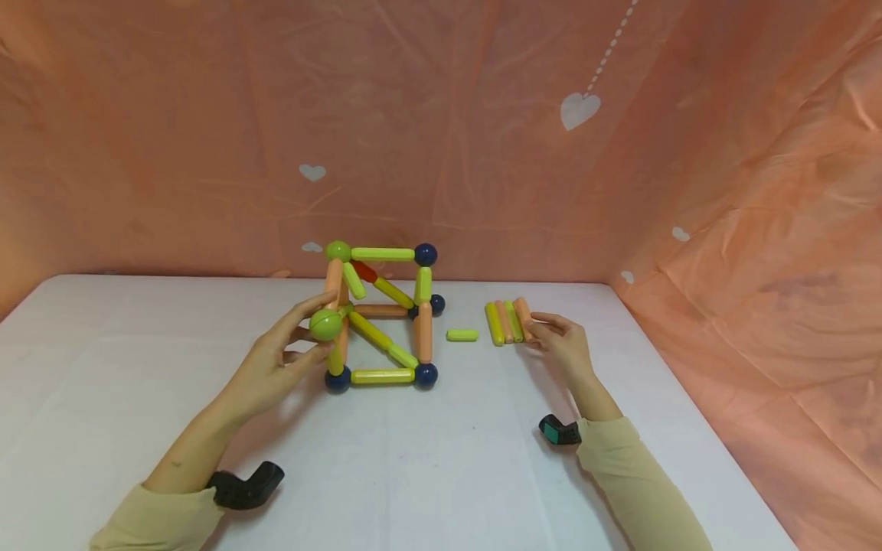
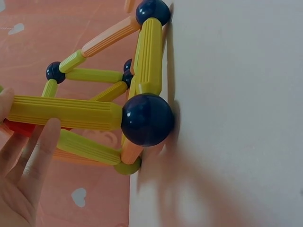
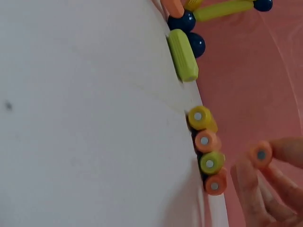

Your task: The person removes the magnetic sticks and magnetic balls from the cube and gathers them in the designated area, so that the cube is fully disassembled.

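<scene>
Left hand [image 1: 276,363]: fingers and thumb curled round the near upper corner of the stick frame [image 1: 382,376], at the green ball [image 1: 326,325]. Right hand [image 1: 563,348]: pinching an orange stick [image 3: 261,154] beside the four-stick row [image 3: 204,141] on the table [image 1: 448,467].

Beige sleeves [image 1: 641,486] end near black wrist cameras [image 1: 243,490], the right one patched teal.

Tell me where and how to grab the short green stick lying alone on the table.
Pinch the short green stick across its middle, probably best from above: it lies flat, lengthwise left to right, and nothing touches its long sides.
</scene>
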### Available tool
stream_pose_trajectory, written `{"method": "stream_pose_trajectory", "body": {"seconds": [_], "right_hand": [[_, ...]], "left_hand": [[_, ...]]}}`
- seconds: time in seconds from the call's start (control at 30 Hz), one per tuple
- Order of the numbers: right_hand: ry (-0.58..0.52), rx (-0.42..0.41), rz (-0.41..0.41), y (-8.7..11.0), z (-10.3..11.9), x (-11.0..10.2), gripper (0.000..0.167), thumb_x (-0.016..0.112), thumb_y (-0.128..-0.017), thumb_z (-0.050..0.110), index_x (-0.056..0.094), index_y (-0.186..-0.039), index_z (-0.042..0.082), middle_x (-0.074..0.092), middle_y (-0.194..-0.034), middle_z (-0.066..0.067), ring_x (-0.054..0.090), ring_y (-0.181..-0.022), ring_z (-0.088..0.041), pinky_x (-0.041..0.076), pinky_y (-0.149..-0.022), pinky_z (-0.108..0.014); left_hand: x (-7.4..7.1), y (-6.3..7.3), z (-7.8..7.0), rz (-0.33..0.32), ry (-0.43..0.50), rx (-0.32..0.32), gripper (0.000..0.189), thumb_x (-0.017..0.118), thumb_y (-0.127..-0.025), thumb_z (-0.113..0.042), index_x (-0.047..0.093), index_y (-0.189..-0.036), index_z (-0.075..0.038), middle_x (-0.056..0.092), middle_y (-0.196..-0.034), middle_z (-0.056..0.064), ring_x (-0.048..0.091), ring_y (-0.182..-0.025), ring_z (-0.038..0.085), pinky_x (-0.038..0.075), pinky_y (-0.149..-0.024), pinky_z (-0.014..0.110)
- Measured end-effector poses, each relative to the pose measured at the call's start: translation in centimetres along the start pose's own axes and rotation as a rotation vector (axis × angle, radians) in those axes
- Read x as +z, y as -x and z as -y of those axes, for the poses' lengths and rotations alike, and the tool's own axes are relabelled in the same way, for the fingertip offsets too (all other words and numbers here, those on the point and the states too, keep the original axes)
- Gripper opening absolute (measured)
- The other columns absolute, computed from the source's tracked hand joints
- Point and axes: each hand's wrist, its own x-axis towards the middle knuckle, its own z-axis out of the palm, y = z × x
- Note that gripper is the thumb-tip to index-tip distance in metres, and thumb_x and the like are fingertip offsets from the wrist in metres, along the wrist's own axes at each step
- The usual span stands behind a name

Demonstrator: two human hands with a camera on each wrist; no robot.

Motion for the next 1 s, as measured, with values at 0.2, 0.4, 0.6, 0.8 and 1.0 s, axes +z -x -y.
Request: {"method": "stream_pose_trajectory", "body": {"seconds": [0.2,0.4,0.6,0.8,1.0], "right_hand": [[-0.020,0.089,-0.045,-1.4,-0.7,-0.5,0.040,0.062,-0.093,0.016,0.057,-0.127,-0.005,0.063,-0.080,0.008,0.062,-0.064,-0.002,0.054,-0.068,-0.019],[-0.002,0.141,-0.059,-2.8,-1.6,-0.8,0.039,0.058,-0.095,0.014,0.055,-0.127,-0.008,0.059,-0.084,0.005,0.057,-0.063,0.002,0.051,-0.063,-0.013],[0.062,0.140,-0.046,-3.0,-1.8,-0.8,0.039,0.055,-0.096,0.016,0.056,-0.127,-0.008,0.066,-0.105,-0.010,0.057,-0.065,0.005,0.049,-0.065,-0.011],[0.096,0.132,-0.078,-2.3,-1.1,-0.8,0.039,0.050,-0.098,0.022,0.057,-0.129,-0.001,0.057,-0.130,-0.018,0.058,-0.083,-0.002,0.047,-0.070,-0.012],[0.023,0.085,-0.072,-1.3,0.6,0.1,0.038,0.052,-0.097,0.022,0.059,-0.126,-0.001,0.059,-0.123,-0.014,0.057,-0.095,-0.010,0.050,-0.078,-0.019]], "left_hand": [[0.1,0.0,0.0,0.000,-0.001,-0.004,0.057,0.060,-0.094,-0.009,0.036,-0.146,-0.018,0.044,-0.139,0.014,0.052,-0.100,-0.007,0.054,-0.074,0.022],[0.2,0.1,0.1,0.000,0.010,0.008,0.057,0.060,-0.094,-0.007,0.037,-0.145,-0.016,0.044,-0.139,0.016,0.053,-0.100,-0.008,0.055,-0.074,0.022],[0.2,0.1,0.1,0.006,0.015,0.003,0.057,0.061,-0.094,-0.009,0.037,-0.145,-0.017,0.042,-0.141,0.015,0.053,-0.101,-0.006,0.055,-0.074,0.023],[0.1,0.1,0.0,0.020,0.032,-0.007,0.058,0.060,-0.095,-0.010,0.035,-0.146,-0.019,0.040,-0.143,0.014,0.053,-0.102,-0.005,0.057,-0.073,0.029],[0.1,0.1,0.0,0.020,0.032,-0.006,0.058,0.060,-0.095,-0.010,0.035,-0.146,-0.019,0.041,-0.142,0.013,0.053,-0.102,-0.002,0.057,-0.074,0.029]]}}
